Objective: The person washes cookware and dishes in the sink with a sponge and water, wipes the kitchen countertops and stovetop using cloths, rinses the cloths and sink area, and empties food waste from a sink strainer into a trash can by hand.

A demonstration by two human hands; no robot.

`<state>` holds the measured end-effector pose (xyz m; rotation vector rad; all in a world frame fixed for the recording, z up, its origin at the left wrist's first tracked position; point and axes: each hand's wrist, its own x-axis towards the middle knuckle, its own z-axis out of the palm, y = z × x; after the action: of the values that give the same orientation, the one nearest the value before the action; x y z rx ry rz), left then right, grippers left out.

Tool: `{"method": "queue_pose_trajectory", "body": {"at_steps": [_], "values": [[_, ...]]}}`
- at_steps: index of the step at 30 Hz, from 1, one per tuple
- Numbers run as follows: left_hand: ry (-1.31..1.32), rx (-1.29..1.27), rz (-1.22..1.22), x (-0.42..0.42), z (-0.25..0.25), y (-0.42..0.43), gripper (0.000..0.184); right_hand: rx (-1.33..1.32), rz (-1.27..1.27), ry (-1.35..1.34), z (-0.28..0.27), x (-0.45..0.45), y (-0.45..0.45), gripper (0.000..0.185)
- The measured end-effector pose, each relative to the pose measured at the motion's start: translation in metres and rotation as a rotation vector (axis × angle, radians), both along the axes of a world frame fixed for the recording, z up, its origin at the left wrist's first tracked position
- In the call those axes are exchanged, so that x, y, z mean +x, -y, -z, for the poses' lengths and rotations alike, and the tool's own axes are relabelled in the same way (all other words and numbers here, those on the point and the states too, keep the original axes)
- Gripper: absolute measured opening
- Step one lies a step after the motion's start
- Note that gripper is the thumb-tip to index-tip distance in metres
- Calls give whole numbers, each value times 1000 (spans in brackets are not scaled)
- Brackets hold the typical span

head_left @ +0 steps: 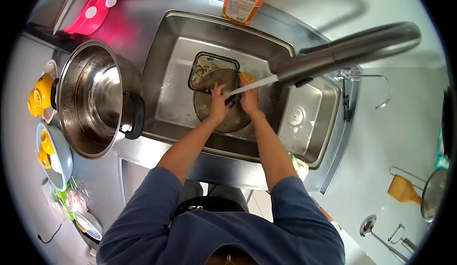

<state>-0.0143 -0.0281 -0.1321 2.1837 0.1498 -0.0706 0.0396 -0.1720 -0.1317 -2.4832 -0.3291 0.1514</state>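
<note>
A round glass pot lid (208,115) lies in the large sink basin under running water. My left hand (219,107) grips the lid near its dark knob (230,102), though the fingers' exact hold is partly hidden. On the lid's right side, my right hand (249,99) is closed on a yellow sponge (246,78), which shows past the fingertips. Water pours from the tap (304,68) between the two hands. Behind the lid, partly covered by it, is a dark-rimmed drain basket (200,70) with food scraps in it.
A large steel pot (90,98) stands left of the sink (159,74). An orange soap bottle (243,1) is at the back rim. A smaller basin (309,122) adjoins on the right. Yellow bowls (44,90) and a blue basin (66,162) sit far left; utensils (402,191) hang right.
</note>
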Motion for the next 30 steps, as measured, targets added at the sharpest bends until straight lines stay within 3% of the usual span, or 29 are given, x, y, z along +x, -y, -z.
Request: {"method": "queue_pose_trajectory", "body": {"at_steps": [1, 2, 3, 4, 5, 6, 7, 8, 9, 11, 13, 15, 16, 18, 19, 21, 22, 23, 24, 25, 26, 27, 30], "values": [[24, -87, -57, -1, 1, 4, 24, 132, -165, 22, 0, 16, -7, 65], [43, -66, 49, -1, 1, 3, 38, 230, -239, 48, 1, 28, -23, 62], [38, -52, 28, 2, 5, 8, 38, 245, -260, 41, 6, 35, -32, 62], [-155, -638, -244, 3, 9, 16, 49, 181, -450, 13, 11, 41, -38, 57], [-219, -575, -216, 3, 6, 9, 57, 122, -652, -1, 13, 50, -47, 53], [-282, -511, -184, 3, 3, 2, 65, 262, -670, -135, -6, 54, -52, 55], [-284, 199, 143, -13, -12, -5, 72, 114, -703, 24, -18, 53, -51, 56], [-438, 83, 35, -17, -52, -17, 69, 3, -574, 104, -12, 52, -49, 56], [-433, 97, -12, -26, -77, -35, 69, -138, -452, 156, -2, 50, -46, 58], [-344, -991, -237, -58, -122, -66, 75, -393, -315, 77, -19, 26, -42, 56], [-295, -1394, -440, -75, -194, -96, 75, -511, -269, 65, -4, 20, -36, 55], [-77, -1686, -616, -86, -239, -119, 63, -789, -192, 67, -3, 22, -36, 46], [-67, -1688, -604, -88, -246, -122, 63, -788, -186, 80, -14, 27, -39, 46], [201, -1464, -739, -99, -257, -120, 46, -1038, -345, -271, -46, 31, -44, 38], [212, -1467, -729, -100, -264, -119, 46, -1038, -338, -258, -61, 36, -49, 38], [326, -1841, -783, -101, -281, -115, 28, -222, -51, -331, -81, 43, -56, 29], [340, -1873, -843, -100, -300, -117, 27, -217, -47, -322, -62, 58, -54, 29], [330, -1935, -946, -100, -310, -123, 17, -193, -131, -109, -28, 72, -47, 28], [345, -1783, -1036, -104, -285, -136, 12, -190, -202, 116, 5, 87, -39, 28], [363, -1625, -1116, -107, -262, -148, 7, 123, -100, -319, -38, 74, -52, 30], [341, -1479, -1220, -108, -272, -152, 5, 693, 257, -786, -91, 59, -69, 32], [314, -1324, -1312, -111, -283, -155, 4, 960, 658, -1016, -146, 44, -86, 35], [266, -1123, -1292, -146, -269, -171, 5, 1371, 629, -1108, -90, 35, -61, 40]]}}
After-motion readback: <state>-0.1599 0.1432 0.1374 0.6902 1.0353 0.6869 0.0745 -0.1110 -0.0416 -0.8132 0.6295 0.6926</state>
